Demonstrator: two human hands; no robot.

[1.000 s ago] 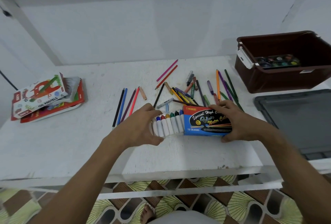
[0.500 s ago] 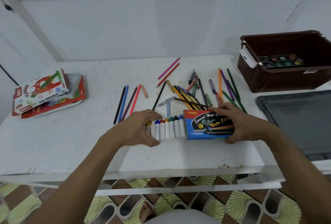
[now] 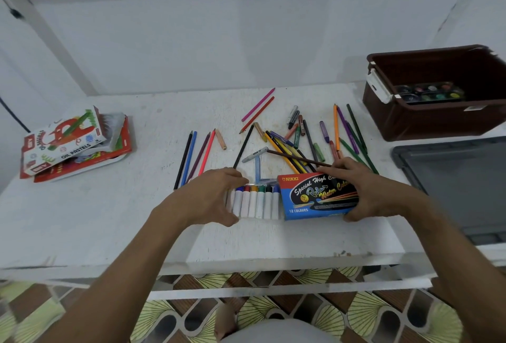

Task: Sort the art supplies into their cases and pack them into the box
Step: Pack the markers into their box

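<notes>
Looking down, we see first a floor of tiles (image 3: 273,307) with fan patterns in pale yellow and brown, under the front edge of our white painted table (image 3: 82,219), whose surface is rough and a little scratched.

Our left hand (image 3: 210,200) is curved around the left end of a row of markers (image 3: 256,201), thumb at the near side and fingers at the far side; the markers are round white tubes with coloured caps, lying tight together. Our right hand (image 3: 364,192) grips the right end of the marker case (image 3: 317,197), a flat cardboard sleeve in blue and red with the words "12 COLOURS". The same hand also pinches a thin dark brown pencil (image 3: 298,158), which points toward 10 o'clock above the table.

Compared with one second ago, the brown pencil is now lifted in the right fingers, where before it lay in the pile, and the markers and case sit a little nearer to us.

Beyond the hands, loose pencils and crayons (image 3: 309,134) lie scattered at 12 to 1 o'clock, long thin sticks of many colours. Four pencils (image 3: 195,155) lie almost parallel at 11 o'clock. At 9 o'clock, a stack of flat cartons (image 3: 71,145) shows "OIL PASTELS". At 3 o'clock is a dark grey plastic lid (image 3: 460,186), and at 2 o'clock a brown plastic box (image 3: 427,120) that holds a watercolour palette (image 3: 430,93).
</notes>
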